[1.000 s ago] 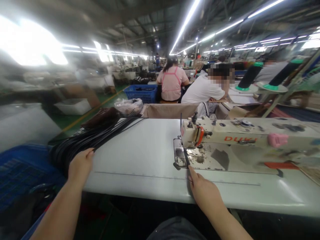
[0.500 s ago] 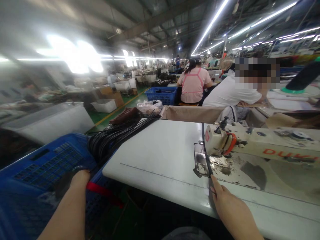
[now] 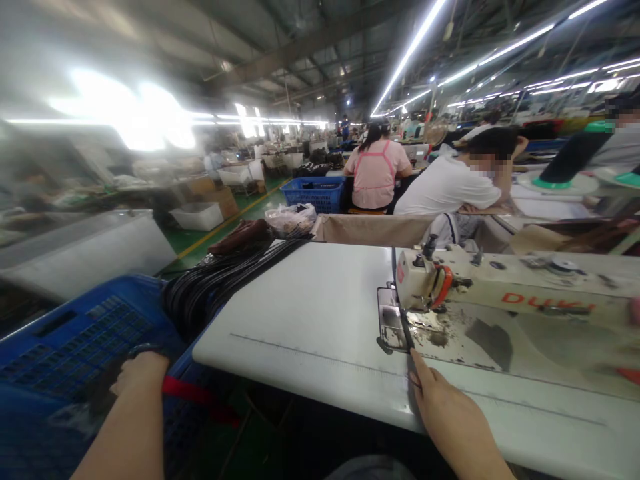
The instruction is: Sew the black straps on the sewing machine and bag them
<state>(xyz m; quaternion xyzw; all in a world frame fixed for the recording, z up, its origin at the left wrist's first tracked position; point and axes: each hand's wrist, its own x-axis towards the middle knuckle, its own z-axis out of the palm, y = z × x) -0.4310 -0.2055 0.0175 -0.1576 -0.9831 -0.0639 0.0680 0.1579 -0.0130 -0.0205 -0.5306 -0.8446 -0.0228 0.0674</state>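
From where I watch, the worktop (image 3: 300,293) takes up the lower middle of the frame; its rounded front edge could catch a length dragged over it. The surface is smooth, pale and glossy, with a thin ruler line (image 3: 370,366) along the front. Across the right side stands the sewing machine (image 3: 500,287); a finger slipping forward could get under its left end, my main worry. It is hard, cream and boxy, its bed worn and stained. At lower left, the blue crate (image 3: 113,313) is stiff, perforated plastic whose openings could snag something drawn out. The bundle of black strips (image 3: 210,283), left of centre, might slide or tangle if tugged; it looks limp, slim and cord-like, curving over the worktop's left edge.

My left hand (image 3: 143,373), lower left, is at the crate with fingers curled; I cannot tell whether it grips anything. Well apart from it, right of centre, my right hand (image 3: 445,407) has its index finger on the black strip (image 3: 408,333); whether it pinches, I cannot tell. That strip, narrow and dark, runs up beside the machine's left end; uneven pressure could skew it.
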